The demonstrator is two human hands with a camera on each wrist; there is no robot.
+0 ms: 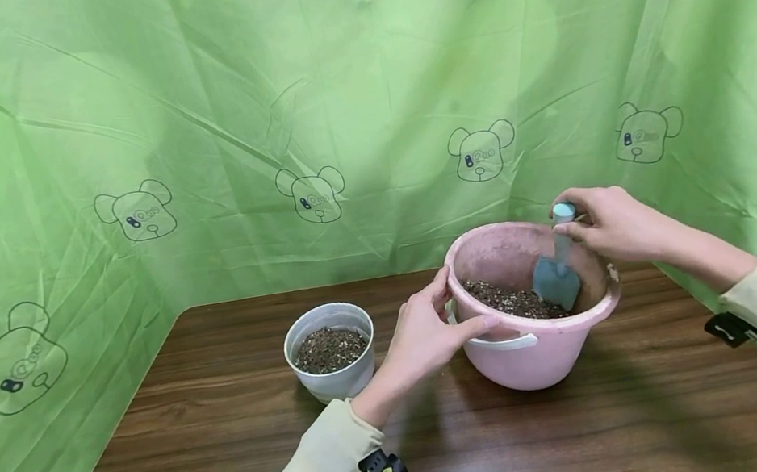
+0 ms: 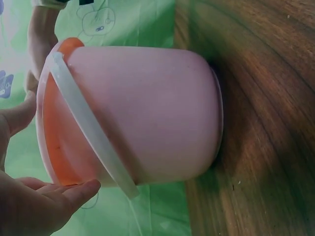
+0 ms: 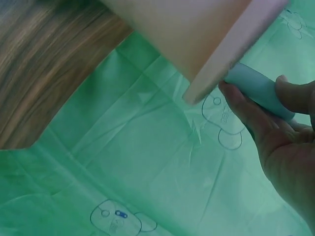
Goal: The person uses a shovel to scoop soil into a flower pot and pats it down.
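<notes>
My right hand (image 1: 617, 225) holds a small blue trowel (image 1: 556, 281) by its handle, thumb on one side and fingers on the other. Its blade points down inside a pink bucket (image 1: 529, 360), with the tip in the dark potting soil (image 1: 506, 300). From the left, my left hand (image 1: 424, 331) grips the bucket's rim, thumb toward the front and fingers farther back. In the left wrist view, the white bucket handle (image 2: 93, 128) hangs across the bucket's side. The right wrist view shows the trowel's handle (image 3: 256, 87) in the right hand; the bucket's wall hides the blade.
Left of the bucket, a light grey pot (image 1: 330, 383) holds soil too. Both containers stand on a dark brown wooden table (image 1: 220, 455). Green cloth (image 1: 359, 108) printed with bear faces surrounds the table at the back and sides.
</notes>
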